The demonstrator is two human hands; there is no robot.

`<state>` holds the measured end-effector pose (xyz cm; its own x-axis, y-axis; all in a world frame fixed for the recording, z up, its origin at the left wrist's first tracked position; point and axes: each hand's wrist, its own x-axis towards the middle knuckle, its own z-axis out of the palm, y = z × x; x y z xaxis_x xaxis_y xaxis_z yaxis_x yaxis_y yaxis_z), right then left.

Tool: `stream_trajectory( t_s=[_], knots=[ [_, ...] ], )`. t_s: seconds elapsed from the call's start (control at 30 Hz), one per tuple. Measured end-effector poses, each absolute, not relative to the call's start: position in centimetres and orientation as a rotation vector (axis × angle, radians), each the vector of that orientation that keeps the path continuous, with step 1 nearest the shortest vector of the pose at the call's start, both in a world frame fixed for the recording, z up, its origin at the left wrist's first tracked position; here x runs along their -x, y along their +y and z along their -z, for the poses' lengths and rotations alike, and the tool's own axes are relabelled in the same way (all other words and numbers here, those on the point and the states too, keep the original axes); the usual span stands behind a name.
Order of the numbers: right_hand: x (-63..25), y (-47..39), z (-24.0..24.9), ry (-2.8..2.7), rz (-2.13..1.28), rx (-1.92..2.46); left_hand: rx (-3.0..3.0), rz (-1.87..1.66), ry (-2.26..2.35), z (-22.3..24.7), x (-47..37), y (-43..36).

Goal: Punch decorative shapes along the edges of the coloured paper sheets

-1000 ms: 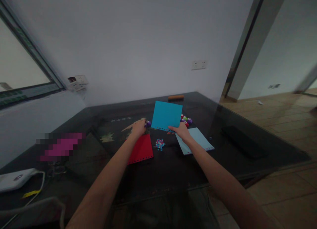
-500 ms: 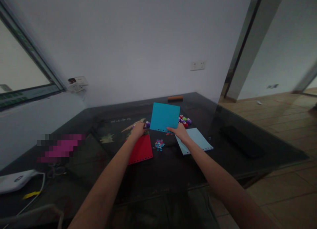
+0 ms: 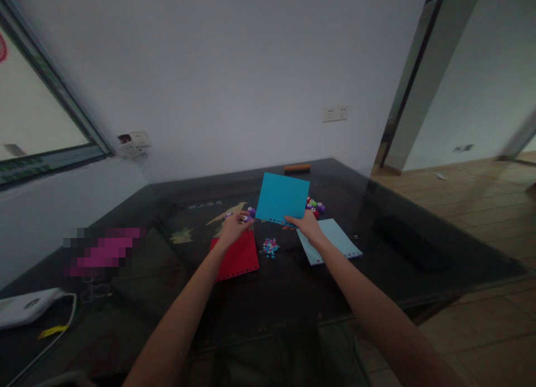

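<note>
My right hand (image 3: 306,225) pinches the lower edge of a blue sheet (image 3: 283,197) with a row of punched holes, holding it tilted up above the table. My left hand (image 3: 234,226) has its thumb and fingers around a small purple ball with an eye (image 3: 246,219). Two similar purple balls lie by that hand, one (image 3: 250,211) beyond the fingertips. A red sheet (image 3: 238,256) with holes lies below my left hand. Under my right wrist is a pale blue sheet (image 3: 335,239). Between these sheets sits a pile of small coloured pieces (image 3: 270,247).
Several coloured eye balls (image 3: 314,207) cluster behind my right hand, partly hidden by the blue sheet. A brown roll (image 3: 297,168) lies at the table's back edge. To the right is a long black object (image 3: 408,242). A white device (image 3: 29,307) with a cable stands left.
My left hand has drawn slightly back toward me, and the purple ball now shows between its fingers. The blue sheet has shifted a little to the right in my right hand.
</note>
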<state>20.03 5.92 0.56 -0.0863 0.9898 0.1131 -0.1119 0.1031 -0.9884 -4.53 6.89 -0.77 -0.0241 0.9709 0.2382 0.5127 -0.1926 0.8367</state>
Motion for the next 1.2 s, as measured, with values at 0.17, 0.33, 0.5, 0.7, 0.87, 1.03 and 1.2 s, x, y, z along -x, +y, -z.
stream_trajectory(
  t_s=[0.17, 0.33, 0.5, 0.7, 0.87, 1.03, 1.2],
  knots=[
    [-20.2, 5.8, -0.6, -1.257, -1.252, 1.001, -1.529, -1.089, 1.321, 0.7, 3.0, 4.4],
    [-20.2, 5.8, -0.7, -1.276, -1.25, 1.011, -1.167, -1.109, 0.977, 0.3, 0.8, 1.8],
    [-20.2, 5.9, -0.7, -1.254, -1.223, 0.994, -1.068, -1.079, 0.838, -0.2, 0.7, 0.9],
    [-20.3, 6.1, -0.2, -1.231, -1.213, 0.981, -1.122, -1.179, 1.005, 0.4, 1.5, 0.9],
    [-20.3, 6.3, 0.2, -1.284, -1.197, 0.956, -1.139, -1.196, 1.017, 0.6, 0.8, 0.9],
    [-20.5, 6.5, 0.5, -1.308, -1.13, 0.97, -1.107, -1.233, 0.959, 0.3, 0.4, 0.8],
    [-20.6, 6.5, 0.4, -1.349, -1.112, 0.93, -1.129, -1.251, 0.983, 0.2, 0.5, 0.8]
  ],
)
